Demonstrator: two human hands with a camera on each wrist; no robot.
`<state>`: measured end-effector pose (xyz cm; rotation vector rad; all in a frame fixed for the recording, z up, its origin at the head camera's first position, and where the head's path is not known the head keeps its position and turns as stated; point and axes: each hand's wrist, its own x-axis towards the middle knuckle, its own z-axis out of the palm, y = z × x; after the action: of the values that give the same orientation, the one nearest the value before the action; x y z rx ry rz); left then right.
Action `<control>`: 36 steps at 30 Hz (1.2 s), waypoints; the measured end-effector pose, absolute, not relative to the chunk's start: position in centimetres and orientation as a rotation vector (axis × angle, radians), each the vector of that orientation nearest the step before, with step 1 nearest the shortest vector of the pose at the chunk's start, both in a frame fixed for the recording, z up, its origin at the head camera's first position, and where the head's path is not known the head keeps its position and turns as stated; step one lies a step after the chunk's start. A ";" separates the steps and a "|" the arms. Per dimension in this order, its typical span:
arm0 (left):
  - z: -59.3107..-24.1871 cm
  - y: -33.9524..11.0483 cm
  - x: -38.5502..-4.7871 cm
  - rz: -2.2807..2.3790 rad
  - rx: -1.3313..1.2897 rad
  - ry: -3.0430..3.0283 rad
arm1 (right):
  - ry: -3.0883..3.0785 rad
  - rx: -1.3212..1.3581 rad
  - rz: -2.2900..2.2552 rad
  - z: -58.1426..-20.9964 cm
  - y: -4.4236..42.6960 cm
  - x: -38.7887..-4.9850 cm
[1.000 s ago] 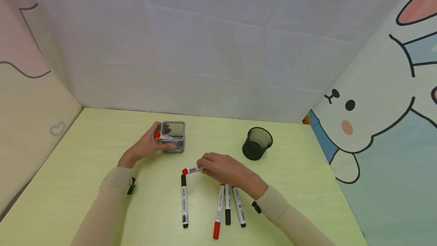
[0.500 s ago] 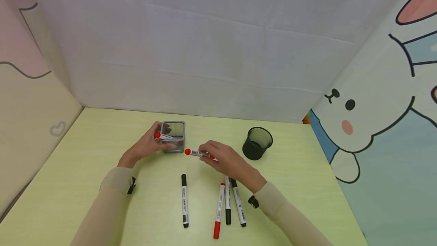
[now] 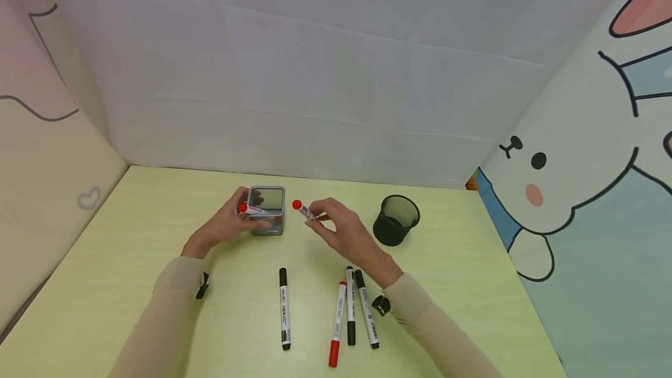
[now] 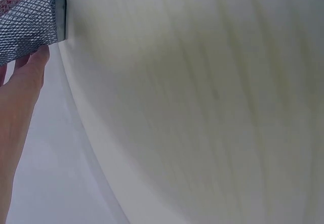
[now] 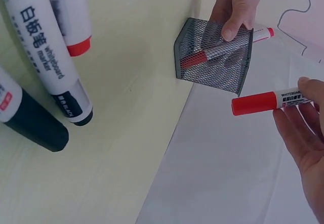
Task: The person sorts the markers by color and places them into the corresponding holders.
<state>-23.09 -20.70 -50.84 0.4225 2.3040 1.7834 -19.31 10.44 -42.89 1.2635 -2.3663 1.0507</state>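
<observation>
My left hand (image 3: 226,223) grips a grey square mesh pen holder (image 3: 276,221) from its left side, thumb at the front. A red-and-white marker (image 3: 255,210) leans inside that holder, its red end poking over the left rim. Just right of the holder and apart from it, my right hand (image 3: 346,235) pinches a second red whiteboard marker (image 3: 303,209) between thumb and fingers. In the right wrist view the red cap of this held marker (image 5: 255,103) points toward the holder's mesh wall (image 5: 217,75). The left wrist view catches only a corner of the holder (image 4: 30,29).
A round black mesh cup (image 3: 391,231) stands to the right. Nearer on the pale table (image 3: 131,284) lie a black marker (image 3: 284,311), a red marker (image 3: 337,325) and two black markers side by side, the left one (image 3: 350,305) close to the red. A white cloth (image 3: 315,74) hangs behind.
My right hand has lifted the red marker from near the table's middle, moved it away from me toward the holder and turned it more upright. The left hand and holder stay put.
</observation>
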 end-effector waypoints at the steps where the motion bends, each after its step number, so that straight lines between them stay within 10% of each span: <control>1: -50.9 -20.7 -23.1 1.780 0.418 2.307 | -2.353 1.255 1.067 -42.9 10.4 -19.4; 36: -51.5 -20.8 -23.4 1.802 0.419 2.265 | -2.230 0.945 1.528 -42.5 6.5 -22.6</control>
<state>-23.44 -20.81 -51.45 0.4186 2.2646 1.8022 -22.59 6.52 -42.52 0.9446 -2.2298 1.5279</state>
